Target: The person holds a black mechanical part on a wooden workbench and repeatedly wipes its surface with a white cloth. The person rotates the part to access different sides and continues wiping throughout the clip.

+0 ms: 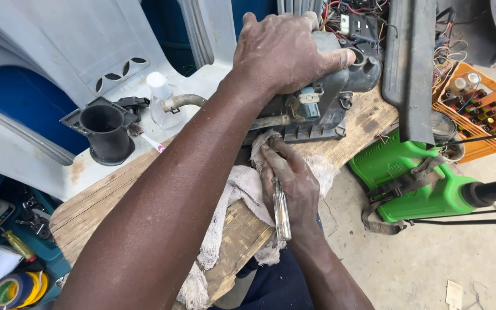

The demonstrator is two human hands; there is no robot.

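Observation:
My left hand (285, 49) presses down on top of a dark grey plastic machine part (322, 106) that rests on a wooden board (116, 195). Fingers wrap over its far side. My right hand (291, 181) grips a screwdriver with a clear handle (281, 209), its tip pointed at the lower front edge of the part. A dirty white rag (231, 195) lies under my right hand and hangs over the board's near edge.
A black plastic tube fitting (105, 133) and a small clear bottle (162, 103) stand at the back left on a grey plastic chair (41, 155). A green canister (426, 183) and an orange crate (483, 109) sit on the floor at right. Tape rolls and tools lie lower left.

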